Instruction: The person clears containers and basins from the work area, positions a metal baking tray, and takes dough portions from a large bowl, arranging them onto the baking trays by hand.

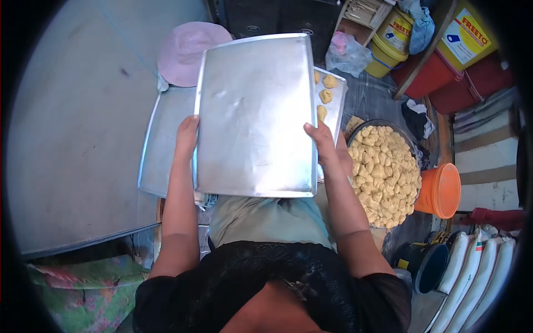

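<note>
A bare metal baking tray point(252, 116) is held up in front of me by its two long sides. My left hand point(187, 133) grips the left edge, and my right hand point(325, 145) grips the right edge with its thumb on top. Partly hidden behind it on the right, another tray point(336, 111) carries several yellowish dough balls point(326, 96). To the left, a further metal tray point(161, 139) lies beneath my left forearm. Beside my right arm stands a large round basin point(412, 145) heaped with dough pieces point(386, 175).
A pink round lid-like disc point(191, 50) lies beyond the left tray. An orange bucket point(441, 191) and a dark bucket point(423, 266) are at right, near white sacks point(472, 277). Yellow buckets point(388, 44) stand at the back right. A large grey surface point(83, 133) fills the left.
</note>
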`<state>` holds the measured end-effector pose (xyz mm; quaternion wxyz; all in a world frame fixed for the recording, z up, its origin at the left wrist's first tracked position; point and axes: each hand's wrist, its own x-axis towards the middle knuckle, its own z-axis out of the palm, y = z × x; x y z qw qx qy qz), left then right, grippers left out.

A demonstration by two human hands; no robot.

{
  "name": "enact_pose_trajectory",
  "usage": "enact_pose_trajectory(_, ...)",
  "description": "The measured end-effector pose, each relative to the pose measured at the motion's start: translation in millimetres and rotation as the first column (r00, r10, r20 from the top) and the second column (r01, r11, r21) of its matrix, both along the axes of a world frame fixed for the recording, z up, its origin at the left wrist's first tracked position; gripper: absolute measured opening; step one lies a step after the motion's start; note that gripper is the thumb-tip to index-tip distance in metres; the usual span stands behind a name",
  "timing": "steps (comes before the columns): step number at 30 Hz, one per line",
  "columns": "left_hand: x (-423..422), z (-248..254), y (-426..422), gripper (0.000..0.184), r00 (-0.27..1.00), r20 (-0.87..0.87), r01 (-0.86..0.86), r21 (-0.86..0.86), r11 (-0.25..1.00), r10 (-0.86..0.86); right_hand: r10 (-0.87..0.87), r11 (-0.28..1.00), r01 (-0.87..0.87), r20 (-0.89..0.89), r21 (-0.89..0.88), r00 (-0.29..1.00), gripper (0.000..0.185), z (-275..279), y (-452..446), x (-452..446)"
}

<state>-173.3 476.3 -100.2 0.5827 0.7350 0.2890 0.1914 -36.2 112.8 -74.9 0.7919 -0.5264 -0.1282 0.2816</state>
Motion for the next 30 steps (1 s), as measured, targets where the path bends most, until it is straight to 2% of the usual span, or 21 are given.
enact_pose_trajectory(1,22,0,-9,0.035,0.999,-0.031,0.014,0.14,0.99,-0.009,-0.023,0.999,0.024,0.029,-0.028,0.999,0.046,-8,-15,10)
enact_pose_trajectory(2,46,0,-21,0.034,0.998,-0.063,0.034,0.277,0.96,-0.018,-0.068,0.982,0.086,0.106,-0.167,0.992,0.043,-5,-28,15)
enact_pose_trajectory(4,90,-19,-37,0.034,0.997,-0.008,0.07,0.292,0.954,-0.071,-0.104,0.919,0.212,0.314,-0.333,0.944,0.046,-62,-58,50)
enact_pose_trajectory(6,133,-45,-42,0.034,0.993,-0.04,0.12,0.314,0.942,-0.113,-0.171,0.883,0.304,0.36,-0.357,0.917,0.05,-93,-75,63)
enact_pose_trajectory(8,156,-57,-54,0.034,0.985,-0.097,0.166,0.333,0.928,-0.141,-0.298,0.892,0.345,0.194,-0.291,0.935,0.053,-108,-79,67)
enact_pose_trajectory(11,175,-76,-69,0.036,0.973,-0.185,0.196,0.362,0.911,-0.136,-0.209,0.708,0.428,0.412,-0.562,0.887,0.055,-132,-87,74)
enact_pose_trajectory(12,177,-96,-72,0.037,0.976,-0.183,0.183,0.382,0.906,-0.12,-0.14,0.608,0.476,0.504,-0.635,0.852,0.054,-121,-86,69)
enact_pose_trajectory(13,179,-109,-73,0.037,0.978,-0.179,0.17,0.405,0.898,-0.105,-0.106,0.587,0.507,0.561,-0.631,0.821,0.054,-107,-83,65)
enact_pose_trajectory(14,179,-101,-74,0.039,0.97,-0.219,0.187,0.378,0.907,-0.109,-0.068,0.567,0.539,0.616,-0.623,0.785,0.055,-99,-80,63)
enact_pose_trajectory(17,181,-120,-60,0.039,0.967,-0.141,0.243,0.25,0.937,-0.213,-0.087,0.559,0.545,0.609,-0.625,0.788,0.058,-97,-79,60)
enact_pose_trajectory(18,175,-112,-63,0.039,0.963,-0.162,0.247,0.195,0.949,-0.217,-0.103,0.557,0.548,0.603,-0.624,0.791,0.059,-102,-84,63)
enact_pose_trajectory(19,169,-108,-69,0.039,0.966,-0.151,0.237,0.192,0.952,-0.21,-0.121,0.554,0.549,0.592,-0.626,0.797,0.06,-108,-87,62)
enact_pose_trajectory(20,163,-104,-76,0.038,0.968,-0.141,0.23,0.187,0.955,-0.206,-0.068,0.483,0.589,0.642,-0.649,0.763,0.063,-115,-87,62)
enact_pose_trajectory(23,160,-107,-80,0.039,0.969,-0.121,0.235,0.206,0.95,-0.214,-0.076,0.479,0.477,0.507,-0.736,0.858,0.065,-76,-76,53)
enact_pose_trajectory(24,162,-109,-78,0.039,0.968,-0.111,0.242,0.215,0.946,-0.223,-0.048,0.441,0.472,0.505,-0.764,0.862,0.066,-64,-74,54)
enact_pose_trajectory(25,162,-98,-83,0.038,0.97,-0.108,0.233,0.184,0.955,-0.215,0.029,0.361,0.544,0.593,-0.757,0.805,0.067,-78,-70,61)
enact_pose_trajectory(26,159,-87,-89,0.04,0.967,-0.182,0.228,0.304,0.925,-0.178,0.156,0.247,0.607,0.649,-0.756,0.745,0.067,-90,-73,68)
enact_pose_trajectory(27,163,-83,-87,0.045,0.923,-0.357,0.304,0.449,0.84,-0.144,0.288,0.132,0.669,0.674,-0.732,0.68,0.067,-79,-68,73)
enact_pose_trajectory(28,169,-110,-75,0.053,0.971,-0.193,0.24,0.79,0.564,-0.143,0.247,0.234,0.703,0.74,-0.672,0.625,0.066,-48,-58,75)
enact_pose_trajectory(29,168,-73,-104,0.058,0.978,-0.191,0.203,0.802,0.561,-0.081,0.197,0.326,0.729,0.797,-0.602,0.571,0.066,-14,-46,77)
enact_pose_trajectory(30,171,-55,-127,0.062,0.983,-0.141,0.183,0.83,0.527,-0.119,0.143,0.395,0.774,0.865,-0.496,0.481,0.067,2,-31,83)
